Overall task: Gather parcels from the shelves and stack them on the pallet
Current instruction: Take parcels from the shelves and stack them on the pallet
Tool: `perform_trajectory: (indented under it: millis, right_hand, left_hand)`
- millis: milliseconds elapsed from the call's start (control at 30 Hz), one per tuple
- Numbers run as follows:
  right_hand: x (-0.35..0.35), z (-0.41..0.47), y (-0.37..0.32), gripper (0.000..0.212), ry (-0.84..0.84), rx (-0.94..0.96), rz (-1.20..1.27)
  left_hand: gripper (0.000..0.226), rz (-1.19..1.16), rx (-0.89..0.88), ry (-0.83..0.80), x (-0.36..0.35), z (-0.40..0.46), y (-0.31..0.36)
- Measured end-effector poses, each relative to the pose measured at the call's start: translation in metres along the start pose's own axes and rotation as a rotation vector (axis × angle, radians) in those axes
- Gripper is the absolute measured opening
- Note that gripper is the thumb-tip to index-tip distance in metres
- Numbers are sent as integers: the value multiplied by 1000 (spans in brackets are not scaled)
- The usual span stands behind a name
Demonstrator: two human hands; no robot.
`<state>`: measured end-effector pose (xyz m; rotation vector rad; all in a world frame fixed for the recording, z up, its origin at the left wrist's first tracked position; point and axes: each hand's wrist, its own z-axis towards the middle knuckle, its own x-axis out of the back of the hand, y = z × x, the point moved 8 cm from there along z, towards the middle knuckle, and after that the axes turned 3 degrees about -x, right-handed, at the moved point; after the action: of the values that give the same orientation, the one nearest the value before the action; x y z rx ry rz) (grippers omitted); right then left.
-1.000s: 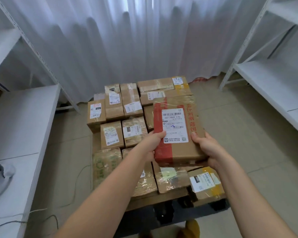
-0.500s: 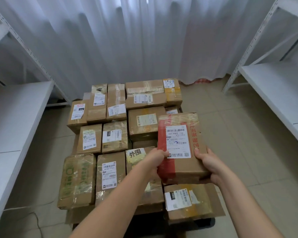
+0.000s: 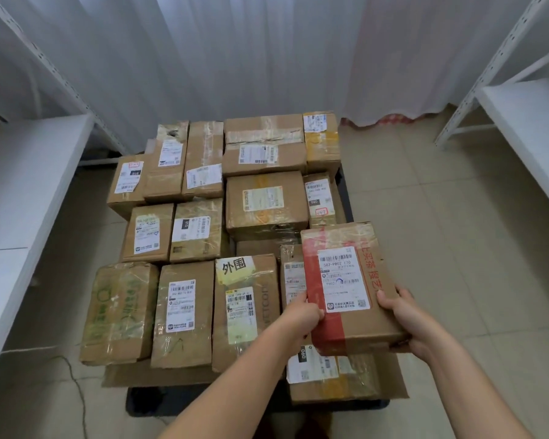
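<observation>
**Parcel held over loaded pallet**

Item 1. Parcel [image 3: 349,286]: brown carton with a red tape band down its left side, red characters along the right edge and a white barcode label on top. Held tilted over the near right corner of the pallet. Its underside is hidden, so whether it touches the cartons below cannot be told.

Item 2. Left hand [image 3: 301,312]: clamped on the parcel's left edge, thumb on top, fingers tucked under and out of sight.

Item 3. Right hand [image 3: 403,315]: clamped on the parcel's near right corner, thumb on top, fingers hidden beneath. Both forearms run off the bottom edge.

Item 4. Pallet [image 3: 178,403]: dark base, almost wholly covered; only a strip shows at the near edge.

Item 5. Stack [image 3: 203,223]: brown taped cartons in rough rows, most with white labels, the small print too fine to read. A carton under the held parcel [image 3: 327,372] is largely covered; another to the parcel's left shows only a narrow strip.

Item 6. Shelves: left shelf [image 3: 29,172] and right shelf [image 3: 526,122], white, both cut off by the frame edges.

Item 7. Curtain [image 3: 251,52]: white, behind the pallet.

Item 8. Cable [image 3: 73,378]: thin, on the tiled floor at left.
</observation>
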<state>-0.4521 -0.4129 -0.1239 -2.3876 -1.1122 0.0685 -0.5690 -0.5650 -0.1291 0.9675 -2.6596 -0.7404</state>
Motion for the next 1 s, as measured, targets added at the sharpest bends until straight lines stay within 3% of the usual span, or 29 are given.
perform_trajectory:
  millis: [233, 733, 1000]
  right_hand:
    - [3, 35, 10, 41, 21, 16, -39]
    - [-75, 65, 9, 59, -125, 7, -281]
    - [-72, 68, 12, 57, -102, 21, -277]
  left_hand:
    - [50, -6, 35, -2, -12, 32, -19]
    - [44, -81, 95, 162, 51, 89, -45]
    - [41, -101, 91, 168, 53, 66, -39]
